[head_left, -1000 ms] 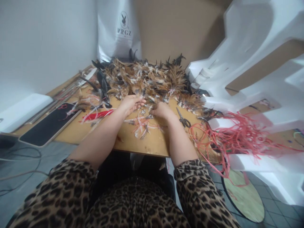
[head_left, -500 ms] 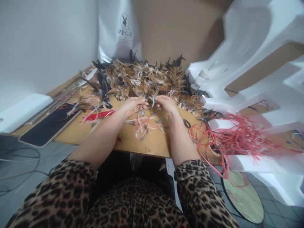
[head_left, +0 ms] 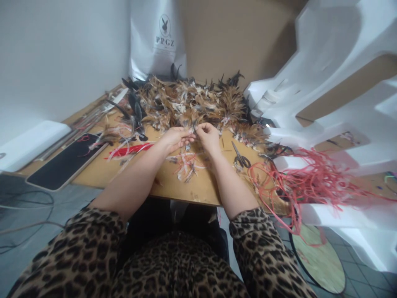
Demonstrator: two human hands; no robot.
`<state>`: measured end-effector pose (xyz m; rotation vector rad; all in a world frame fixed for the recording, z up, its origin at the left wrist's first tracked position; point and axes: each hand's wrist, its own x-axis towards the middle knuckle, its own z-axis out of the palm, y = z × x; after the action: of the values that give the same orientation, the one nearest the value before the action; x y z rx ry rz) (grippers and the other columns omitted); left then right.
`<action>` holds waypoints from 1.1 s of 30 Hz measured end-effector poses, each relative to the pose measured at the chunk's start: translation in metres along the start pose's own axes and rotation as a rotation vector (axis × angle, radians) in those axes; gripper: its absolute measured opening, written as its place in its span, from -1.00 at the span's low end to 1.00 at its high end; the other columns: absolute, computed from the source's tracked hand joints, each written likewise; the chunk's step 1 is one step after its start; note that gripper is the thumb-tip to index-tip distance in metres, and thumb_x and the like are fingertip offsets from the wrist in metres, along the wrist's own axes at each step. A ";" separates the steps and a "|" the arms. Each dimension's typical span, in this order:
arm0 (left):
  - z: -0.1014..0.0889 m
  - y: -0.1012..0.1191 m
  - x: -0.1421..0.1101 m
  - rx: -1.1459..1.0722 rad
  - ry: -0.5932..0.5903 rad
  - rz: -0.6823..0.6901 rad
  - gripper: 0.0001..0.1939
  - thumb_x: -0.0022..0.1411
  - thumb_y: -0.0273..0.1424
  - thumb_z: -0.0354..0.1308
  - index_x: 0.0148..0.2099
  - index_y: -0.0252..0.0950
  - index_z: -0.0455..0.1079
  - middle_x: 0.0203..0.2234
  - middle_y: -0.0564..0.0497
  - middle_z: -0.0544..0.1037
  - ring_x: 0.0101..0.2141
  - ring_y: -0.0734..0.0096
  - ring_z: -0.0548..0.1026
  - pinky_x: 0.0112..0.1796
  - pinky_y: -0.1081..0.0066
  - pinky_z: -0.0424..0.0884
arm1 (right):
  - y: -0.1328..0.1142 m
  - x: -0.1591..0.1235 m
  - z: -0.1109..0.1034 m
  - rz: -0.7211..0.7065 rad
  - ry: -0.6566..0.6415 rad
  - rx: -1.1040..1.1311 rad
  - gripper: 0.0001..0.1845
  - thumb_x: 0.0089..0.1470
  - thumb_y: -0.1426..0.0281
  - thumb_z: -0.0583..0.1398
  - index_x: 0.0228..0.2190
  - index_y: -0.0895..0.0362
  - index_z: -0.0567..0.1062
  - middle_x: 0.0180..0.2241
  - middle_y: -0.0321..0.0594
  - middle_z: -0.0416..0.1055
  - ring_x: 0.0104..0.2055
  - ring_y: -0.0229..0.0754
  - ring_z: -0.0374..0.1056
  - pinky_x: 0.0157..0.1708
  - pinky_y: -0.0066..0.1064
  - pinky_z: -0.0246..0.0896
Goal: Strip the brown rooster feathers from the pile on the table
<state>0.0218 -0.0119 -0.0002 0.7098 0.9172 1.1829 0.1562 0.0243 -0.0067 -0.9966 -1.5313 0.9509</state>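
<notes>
My left hand (head_left: 177, 139) is closed in a pinch on a small feather (head_left: 192, 127) with a pale base, in front of the pile. Close against it, my right hand (head_left: 207, 135) pinches thumb to fingers at the same spot; what exactly lies between those fingertips is too small to make out. Behind both hands spreads a large heap of brown and black feathers (head_left: 186, 97). Below them on the table lie scraps of white and pink ribbon (head_left: 187, 163). Dark-handled scissors (head_left: 241, 157) rest to the right of my right forearm.
Red ribbon (head_left: 130, 150) lies left of my hands on the wooden table (head_left: 186, 192). A tangle of pink strips (head_left: 310, 178) hangs over the right edge, among white foam pieces (head_left: 328, 82). A black flat panel (head_left: 62, 161) is at the left; a silver bag (head_left: 158, 41) stands behind.
My right hand has moved left and turned, bringing its fingertips against those of my left hand. The scissors, mostly covered by my right arm before, now show fully.
</notes>
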 end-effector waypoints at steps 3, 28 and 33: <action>0.001 0.001 -0.001 -0.009 -0.003 -0.005 -0.94 0.10 -0.57 0.17 -0.41 -0.49 0.38 -0.58 -0.10 0.52 -0.60 0.58 0.47 -0.59 0.65 0.32 | -0.002 -0.001 0.000 -0.057 0.048 -0.111 -0.82 -0.11 0.28 0.14 -0.51 0.16 0.37 -0.54 -0.36 0.30 -0.50 -0.37 0.16 -0.43 -0.49 0.11; 0.006 0.006 -0.006 0.048 0.044 0.063 -0.83 0.14 -0.59 0.11 -0.49 -0.52 0.40 -0.67 -0.07 0.48 -0.66 0.64 0.42 -0.57 0.67 0.32 | -0.016 -0.006 -0.004 0.348 -0.157 0.300 -0.69 -0.32 0.25 0.33 -0.54 0.20 0.42 -0.65 -0.35 0.36 -0.63 -0.41 0.22 -0.63 -0.58 0.12; 0.004 0.006 -0.004 0.046 0.058 0.085 -0.88 0.11 -0.56 0.16 -0.47 -0.50 0.41 -0.64 -0.07 0.50 -0.65 0.65 0.41 -0.58 0.67 0.31 | -0.013 -0.003 -0.008 0.391 -0.157 0.355 -0.66 -0.39 0.27 0.37 -0.56 0.21 0.43 -0.68 -0.37 0.35 -0.65 -0.43 0.19 -0.66 -0.60 0.07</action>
<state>0.0226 -0.0148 0.0075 0.7615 0.9730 1.2659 0.1633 0.0179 0.0061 -0.9960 -1.2494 1.5482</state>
